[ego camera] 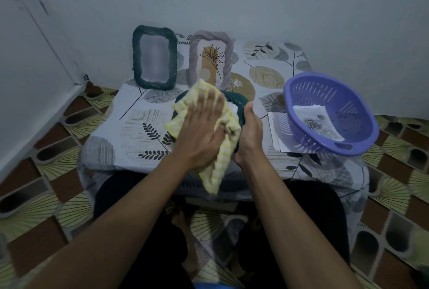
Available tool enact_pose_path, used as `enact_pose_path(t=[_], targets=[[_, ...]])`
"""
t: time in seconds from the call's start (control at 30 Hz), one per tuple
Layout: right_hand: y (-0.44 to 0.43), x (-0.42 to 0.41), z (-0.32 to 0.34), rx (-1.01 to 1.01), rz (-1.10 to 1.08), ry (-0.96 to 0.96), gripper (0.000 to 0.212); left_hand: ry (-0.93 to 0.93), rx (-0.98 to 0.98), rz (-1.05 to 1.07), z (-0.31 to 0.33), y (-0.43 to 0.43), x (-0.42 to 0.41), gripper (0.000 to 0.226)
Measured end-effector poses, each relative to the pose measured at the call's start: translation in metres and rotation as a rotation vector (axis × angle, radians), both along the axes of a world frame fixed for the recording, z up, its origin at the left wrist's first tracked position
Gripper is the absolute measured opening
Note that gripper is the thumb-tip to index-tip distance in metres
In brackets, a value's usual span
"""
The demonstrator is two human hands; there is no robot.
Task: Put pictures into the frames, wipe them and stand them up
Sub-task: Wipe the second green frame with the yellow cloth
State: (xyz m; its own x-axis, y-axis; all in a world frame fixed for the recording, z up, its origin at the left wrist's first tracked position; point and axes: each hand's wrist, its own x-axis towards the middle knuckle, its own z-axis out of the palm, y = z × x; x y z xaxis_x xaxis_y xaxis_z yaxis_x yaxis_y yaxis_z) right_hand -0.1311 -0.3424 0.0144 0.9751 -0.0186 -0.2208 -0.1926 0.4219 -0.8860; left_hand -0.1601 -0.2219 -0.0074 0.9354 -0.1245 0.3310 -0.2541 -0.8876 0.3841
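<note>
A dark green frame (236, 102) is held tilted above the table's near edge. My right hand (249, 135) grips its right side. My left hand (202, 126) lies flat on a yellow checked cloth (185, 107) and presses it against the frame's front, hiding most of the frame. Two frames stand upright at the back of the table: a dark green frame (154, 57) with a blurred picture on the left, and a pale lilac frame (211, 56) with a plant drawing beside it.
A purple plastic colander (329, 112) with a rose picture (318, 124) inside sits on loose sheets (276, 130) at the right of the small table (130, 126), which is covered with a leaf-patterned cloth. Walls rise behind and left. Patterned floor surrounds the table.
</note>
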Motion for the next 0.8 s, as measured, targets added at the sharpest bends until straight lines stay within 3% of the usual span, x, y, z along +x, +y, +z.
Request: enact_pose_path(t=[0.13, 0.27, 0.43, 0.6, 0.7, 0.8], targets=[[-0.008, 0.008, -0.001, 0.0, 0.005, -0.003, 0.044, -0.085, 0.054, -0.239, -0.012, 0.002, -0.014, 0.062], [-0.008, 0.01, -0.002, 0.067, -0.057, 0.042, 0.046, -0.061, 0.037, -0.25, -0.024, 0.032, -0.017, 0.062], [-0.011, 0.014, -0.003, 0.068, -0.132, 0.092, 0.044, -0.078, -0.014, -0.109, -0.038, 0.078, -0.011, 0.059], [-0.01, 0.012, -0.003, 0.054, -0.171, 0.115, 0.044, -0.163, 0.053, 0.18, -0.042, 0.104, -0.004, 0.056], [-0.011, 0.014, -0.005, 0.073, -0.167, 0.131, 0.047, -0.01, 0.21, 0.397, -0.043, 0.113, -0.006, 0.056], [-0.013, 0.015, -0.006, 0.073, -0.165, 0.124, 0.047, 0.19, 0.166, 0.51, -0.043, 0.122, -0.01, 0.063]])
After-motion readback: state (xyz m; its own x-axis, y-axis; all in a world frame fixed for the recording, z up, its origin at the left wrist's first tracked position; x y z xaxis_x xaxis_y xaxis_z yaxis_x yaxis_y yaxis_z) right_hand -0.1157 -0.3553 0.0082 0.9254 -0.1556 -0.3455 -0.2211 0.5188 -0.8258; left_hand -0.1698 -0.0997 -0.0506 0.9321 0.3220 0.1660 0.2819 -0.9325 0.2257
